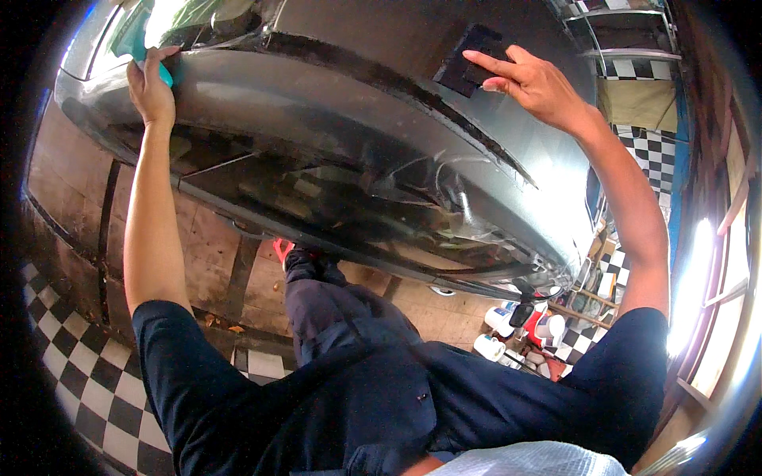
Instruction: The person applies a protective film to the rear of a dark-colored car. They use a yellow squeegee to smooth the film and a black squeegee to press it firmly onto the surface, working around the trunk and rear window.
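Observation:
A dark grey car (341,95) spreads out in front of me, its roof at the top and its side windows (317,178) below. At the far left, my left hand (152,94) is closed around a teal, flat-looking object (166,74) by the windshield edge; its exact kind is unclear. On the right, my right hand (548,86) reaches over the roof with fingers stretched out. Its fingertips lie over a flat black square pad or cloth (456,73) on the roof; I cannot tell whether they press on it. A black strip (349,62) runs along the roof edge.
White tubs (499,320) and a red container (537,327) stand low at the right, near the side mirror (521,314). Shelving (627,55) rises at the far right. Black-and-white checkered flooring (87,381) shows at the lower left, beside brown tiles (206,238).

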The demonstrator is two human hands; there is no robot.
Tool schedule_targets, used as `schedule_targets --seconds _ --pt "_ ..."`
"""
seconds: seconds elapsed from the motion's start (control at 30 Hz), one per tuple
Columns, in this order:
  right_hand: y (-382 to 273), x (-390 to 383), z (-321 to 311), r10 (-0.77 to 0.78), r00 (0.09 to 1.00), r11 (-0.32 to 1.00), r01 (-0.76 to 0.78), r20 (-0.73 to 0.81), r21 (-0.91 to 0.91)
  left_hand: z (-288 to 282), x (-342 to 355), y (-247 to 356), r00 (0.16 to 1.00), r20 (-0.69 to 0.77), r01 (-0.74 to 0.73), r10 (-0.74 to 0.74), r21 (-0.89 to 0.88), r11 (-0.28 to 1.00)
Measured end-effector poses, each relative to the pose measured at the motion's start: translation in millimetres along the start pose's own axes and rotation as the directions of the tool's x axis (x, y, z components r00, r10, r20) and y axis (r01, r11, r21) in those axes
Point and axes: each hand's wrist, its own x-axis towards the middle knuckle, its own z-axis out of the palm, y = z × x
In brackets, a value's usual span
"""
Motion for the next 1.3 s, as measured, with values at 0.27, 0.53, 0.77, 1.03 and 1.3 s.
schedule_targets --seconds 0.27,0.53,0.77,1.03,1.3 --pt "16.3 -21.7 -7.3 0.102 0.994 0.995 -0.102 0.033 0.006 -1.9 -0.5 4.8 1.000 0.001 0.013 -0.013 0.007 1.000" --pt "-0.1 -5.0 -6.6 0.041 0.996 0.998 -0.045 0.073 0.052 -3.8 2.0 -1.9 0.997 0.024 0.077 -0.077 0.020 0.997" --pt "-1.8 0.6 -11.3 0.027 0.994 0.998 -0.032 0.105 0.046 0.3 -1.4 0.6 0.999 -0.009 0.046 -0.048 -0.131 0.990" --pt "-7.7 2.2 -13.2 0.057 0.992 0.994 -0.067 0.110 0.086 -0.2 0.1 -4.4 0.998 0.014 0.062 -0.061 -0.170 0.984" --pt "-12.9 1.5 -4.2 0.098 0.994 0.986 -0.105 0.056 0.131 2.5 -3.4 14.8 0.992 -0.014 0.123 -0.123 -0.049 0.991"
